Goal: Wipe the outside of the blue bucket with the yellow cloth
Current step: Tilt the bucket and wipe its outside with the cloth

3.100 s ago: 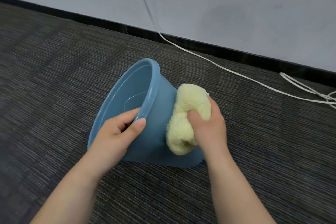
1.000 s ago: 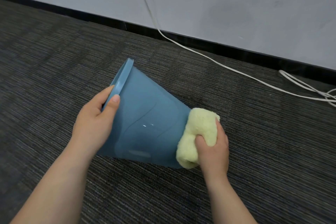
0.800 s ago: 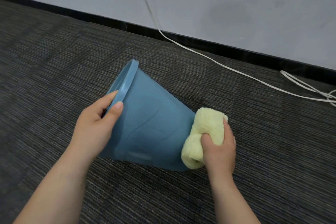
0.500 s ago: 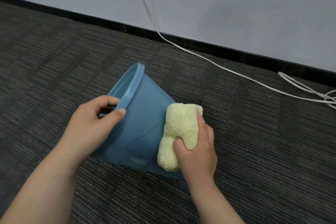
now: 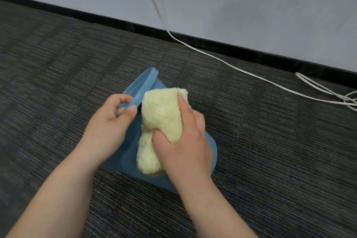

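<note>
The blue bucket (image 5: 129,148) lies tipped on its side on the carpet, its rim pointing up and to the left and its base toward the right. My left hand (image 5: 108,125) grips the rim, fingers curled over the edge. The fluffy yellow cloth (image 5: 160,116) is pressed flat against the bucket's outer wall, just below the rim. My right hand (image 5: 185,141) clutches the cloth, thumb on its near side and fingers spread over the top. Both hands and the cloth hide most of the bucket's wall.
Dark striped carpet (image 5: 58,63) covers the floor all around. A white cable (image 5: 231,66) runs down the pale wall (image 5: 251,6) and across the carpet to loops at the right edge. A black baseboard (image 5: 212,41) lines the wall's foot.
My right hand has slid the cloth from the bucket's base up along the outer wall toward the rim. My left hand keeps its hold on the rim.
</note>
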Action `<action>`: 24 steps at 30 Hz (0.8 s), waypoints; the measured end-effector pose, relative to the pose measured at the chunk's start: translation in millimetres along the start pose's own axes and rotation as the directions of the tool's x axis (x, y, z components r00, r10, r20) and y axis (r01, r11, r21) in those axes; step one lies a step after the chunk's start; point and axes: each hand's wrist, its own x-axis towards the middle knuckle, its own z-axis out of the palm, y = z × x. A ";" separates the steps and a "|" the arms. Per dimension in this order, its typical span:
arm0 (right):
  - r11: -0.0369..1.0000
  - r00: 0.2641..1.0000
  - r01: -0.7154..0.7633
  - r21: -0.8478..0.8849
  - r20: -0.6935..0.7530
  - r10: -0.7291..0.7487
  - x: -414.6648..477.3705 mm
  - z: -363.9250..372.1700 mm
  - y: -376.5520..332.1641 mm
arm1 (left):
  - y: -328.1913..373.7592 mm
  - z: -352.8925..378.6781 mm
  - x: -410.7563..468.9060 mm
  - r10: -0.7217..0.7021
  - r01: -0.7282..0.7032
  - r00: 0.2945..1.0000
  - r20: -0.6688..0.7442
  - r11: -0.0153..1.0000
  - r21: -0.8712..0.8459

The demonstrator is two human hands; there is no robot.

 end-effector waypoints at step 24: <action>0.935 0.943 -0.286 0.210 -0.113 0.314 23.1 -32.9 53.8 | 6.8 11.5 -16.3 0.257 -0.256 0.966 -0.013 0.964 0.069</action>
